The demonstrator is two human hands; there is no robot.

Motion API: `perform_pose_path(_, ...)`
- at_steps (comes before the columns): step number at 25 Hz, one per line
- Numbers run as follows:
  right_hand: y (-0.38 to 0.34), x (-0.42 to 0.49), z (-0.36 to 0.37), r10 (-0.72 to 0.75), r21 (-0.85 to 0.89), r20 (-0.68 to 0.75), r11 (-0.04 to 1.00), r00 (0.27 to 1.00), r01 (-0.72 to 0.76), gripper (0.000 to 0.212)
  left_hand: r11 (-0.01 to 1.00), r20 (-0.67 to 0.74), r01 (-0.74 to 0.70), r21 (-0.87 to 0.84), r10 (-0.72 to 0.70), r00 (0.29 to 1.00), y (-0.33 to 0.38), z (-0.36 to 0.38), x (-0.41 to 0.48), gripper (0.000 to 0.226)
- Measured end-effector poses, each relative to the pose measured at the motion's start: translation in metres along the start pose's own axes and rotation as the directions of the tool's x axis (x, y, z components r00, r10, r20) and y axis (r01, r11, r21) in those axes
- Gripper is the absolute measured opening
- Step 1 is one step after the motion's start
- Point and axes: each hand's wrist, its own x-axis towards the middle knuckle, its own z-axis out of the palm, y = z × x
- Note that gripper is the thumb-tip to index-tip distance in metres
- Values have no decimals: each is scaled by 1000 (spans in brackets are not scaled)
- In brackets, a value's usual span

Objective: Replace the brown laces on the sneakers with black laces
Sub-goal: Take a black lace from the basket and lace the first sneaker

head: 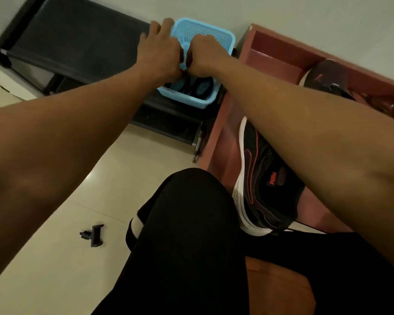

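While both hands meet over the blue basket at the right end of the dark stand, the right hand pinches a strand of the black laces lying inside it. The left hand touches that strand; its grip cannot be determined.

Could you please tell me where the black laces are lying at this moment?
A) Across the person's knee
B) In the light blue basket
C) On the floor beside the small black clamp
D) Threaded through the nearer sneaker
B: the black laces lie looped inside the light blue basket, right below where the left hand and right hand meet.
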Motion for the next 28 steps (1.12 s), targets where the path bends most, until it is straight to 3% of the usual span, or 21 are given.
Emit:
perform_pose_path(4, -2, 6, 11, -7, -56, -47, 998, 999, 4, 26, 998, -54, 59, 2, -59, 997, 2, 15, 4, 67)
perform_pose_path(10, -8, 4, 22, 33, 9, -126, 999, 991, -32, 19, 998, -169, 54, 15, -50, 984, 3, 27, 5, 62)
perform_pose_path(13, -7, 3, 20, 33, 19, -125, 999, 992, -31, 20, 999, -198, 34, 31, -27, 980, 1, 24, 2, 59)
perform_pose_path(16, -4, 1, 9, -3, 30, -96, 1000, 995, 6, 8, 998, -204, -18, 59, 29, 979, -1, 9, -1, 53)
perform_pose_path(21, -8, -12, -31, 32, 176, -138, 984, 990, -7, 23, 998, -235, -48, 36, 55, 971, -7, -45, -11, 37)
perform_pose_path(28, -19, -90, -142, -7, 320, -283, 942, 959, 101, 9, 959, -313, -141, -247, 58, 948, 19, -161, -52, 33)
